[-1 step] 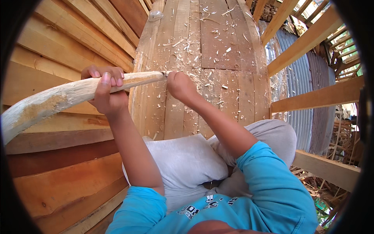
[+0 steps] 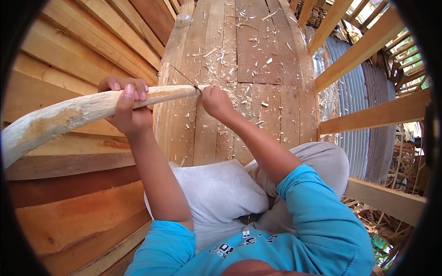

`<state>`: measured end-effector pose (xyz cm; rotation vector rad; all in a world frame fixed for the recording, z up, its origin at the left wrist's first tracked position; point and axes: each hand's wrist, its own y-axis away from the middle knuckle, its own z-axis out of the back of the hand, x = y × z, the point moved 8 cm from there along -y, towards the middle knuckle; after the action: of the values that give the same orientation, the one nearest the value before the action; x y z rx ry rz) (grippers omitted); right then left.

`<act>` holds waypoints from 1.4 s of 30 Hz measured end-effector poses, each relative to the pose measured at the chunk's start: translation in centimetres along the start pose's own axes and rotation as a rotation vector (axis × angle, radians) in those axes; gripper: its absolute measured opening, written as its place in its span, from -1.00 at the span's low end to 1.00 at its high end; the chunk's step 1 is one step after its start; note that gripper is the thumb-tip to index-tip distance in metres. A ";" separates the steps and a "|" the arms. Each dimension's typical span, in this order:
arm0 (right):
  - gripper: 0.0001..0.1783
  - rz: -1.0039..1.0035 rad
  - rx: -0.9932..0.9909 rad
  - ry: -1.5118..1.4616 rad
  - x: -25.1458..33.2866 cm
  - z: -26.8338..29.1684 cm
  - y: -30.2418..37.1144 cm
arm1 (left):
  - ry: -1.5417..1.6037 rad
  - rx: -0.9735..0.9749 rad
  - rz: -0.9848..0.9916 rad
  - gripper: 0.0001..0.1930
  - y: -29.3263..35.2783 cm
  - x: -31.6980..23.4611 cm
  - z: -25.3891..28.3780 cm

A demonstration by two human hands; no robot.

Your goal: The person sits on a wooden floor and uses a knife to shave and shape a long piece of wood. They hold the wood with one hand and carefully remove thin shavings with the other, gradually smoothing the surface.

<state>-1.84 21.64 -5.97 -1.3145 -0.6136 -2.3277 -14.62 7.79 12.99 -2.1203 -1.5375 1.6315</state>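
A long, curved wooden pole (image 2: 69, 115), pale and stripped of bark with a rough tan patch, slants in from the left. My left hand (image 2: 126, 103) is closed around it, thumb on top. At its narrow right end, my right hand (image 2: 217, 102) forms a fist around what looks like a knife (image 2: 184, 76), whose handle is hidden. The thin dark blade, seen nearly edge-on, crosses the pole's tip and points up and left. My crossed legs in light grey trousers (image 2: 221, 188) are below.
Curled shavings (image 2: 269, 60) litter the plank floor (image 2: 207, 138). A board wall (image 2: 69, 184) rises close on my left. Wooden rails (image 2: 377, 112) edge the right side, with corrugated metal sheets (image 2: 354, 106) beyond. A small clear plastic item (image 2: 183, 20) lies at the far left.
The blade now shows, extending up and left from the pole's tip; before, it was mostly hidden. My right hand has shifted slightly right, and the pole barely moved.
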 end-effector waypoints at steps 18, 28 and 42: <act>-0.38 -0.064 0.075 0.022 -3.8 -1.4 -1.1 | 0.016 0.058 -0.026 -0.74 -0.1 0.4 -0.3; -0.38 0.004 0.103 0.087 0.4 -2.1 0.3 | -0.024 0.027 -0.044 -0.74 0.4 -0.1 1.2; -0.41 -0.008 0.070 0.131 -4.0 -0.5 -1.6 | 0.134 0.240 0.041 -0.69 0.1 0.6 -0.2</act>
<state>-1.14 23.18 -9.93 -1.1205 -0.6522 -2.3541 -14.39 8.26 12.58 -2.0960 -1.2018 1.5606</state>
